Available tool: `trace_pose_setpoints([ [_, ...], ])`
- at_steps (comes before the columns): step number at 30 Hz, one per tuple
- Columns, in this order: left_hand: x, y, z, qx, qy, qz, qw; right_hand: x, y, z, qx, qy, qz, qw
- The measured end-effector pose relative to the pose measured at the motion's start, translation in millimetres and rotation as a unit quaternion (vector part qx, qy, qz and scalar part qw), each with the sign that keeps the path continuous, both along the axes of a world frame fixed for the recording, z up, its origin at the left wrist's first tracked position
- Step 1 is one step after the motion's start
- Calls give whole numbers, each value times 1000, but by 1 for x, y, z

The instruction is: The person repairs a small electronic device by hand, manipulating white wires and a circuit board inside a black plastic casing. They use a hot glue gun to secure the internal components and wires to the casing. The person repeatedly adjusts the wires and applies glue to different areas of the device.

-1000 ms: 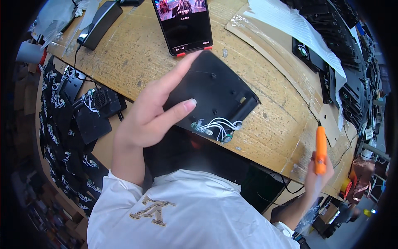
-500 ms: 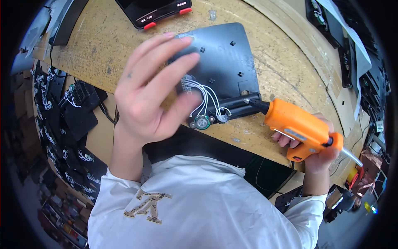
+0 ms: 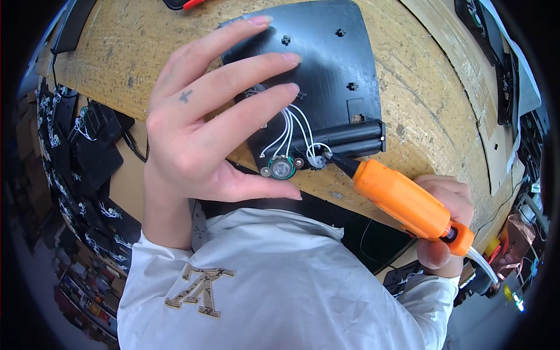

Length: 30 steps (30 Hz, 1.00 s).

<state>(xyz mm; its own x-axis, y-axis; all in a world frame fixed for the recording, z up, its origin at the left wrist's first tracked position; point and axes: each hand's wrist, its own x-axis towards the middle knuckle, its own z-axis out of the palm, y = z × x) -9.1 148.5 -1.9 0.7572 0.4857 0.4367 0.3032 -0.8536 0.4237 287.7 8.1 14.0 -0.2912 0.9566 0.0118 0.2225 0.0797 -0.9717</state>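
A black plastic panel (image 3: 329,64) lies on the bench with its studded underside up. My left hand (image 3: 195,131) is spread over its left side, fingers stretched out and apart; the thumb extends below the near edge. Whether the fingertips press on the panel, I cannot tell. Thin white wires (image 3: 304,125) run to a round green-rimmed component (image 3: 283,168) and a whitish glue blob (image 3: 317,162) beside it. My right hand (image 3: 452,198) is wrapped around an orange glue gun (image 3: 399,198), its black nozzle at the blob, next to a double black tube-like housing (image 3: 356,137).
The wooden bench (image 3: 420,99) has a worn top. A red-cornered dark device (image 3: 186,4) shows at the far edge. Several wired black parts (image 3: 96,131) lie to the left. Cardboard (image 3: 496,157) and more black parts (image 3: 504,93) stand at right.
The glue gun's nozzle has moved left and slightly down, from the tube-like housing to the glue blob. My left hand has spread wider, its thumb lowered. The far device has slid mostly out of view.
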Motion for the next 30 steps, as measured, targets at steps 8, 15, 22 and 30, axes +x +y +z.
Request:
trace_pose_setpoints([
  [8,1,1,0,14,8,-7,1000,-11,-2,5,8,-79,-29,996],
  [15,2,0,0,11,6,1,1000,-8,-5,5,12,-94,-11,995],
  [22,1,0,-1,18,5,3,1000,-4,-2,7,2,-97,23,995],
  [30,1,1,-2,16,1,-1,1000,-3,5,-2,33,-18,30,999],
])
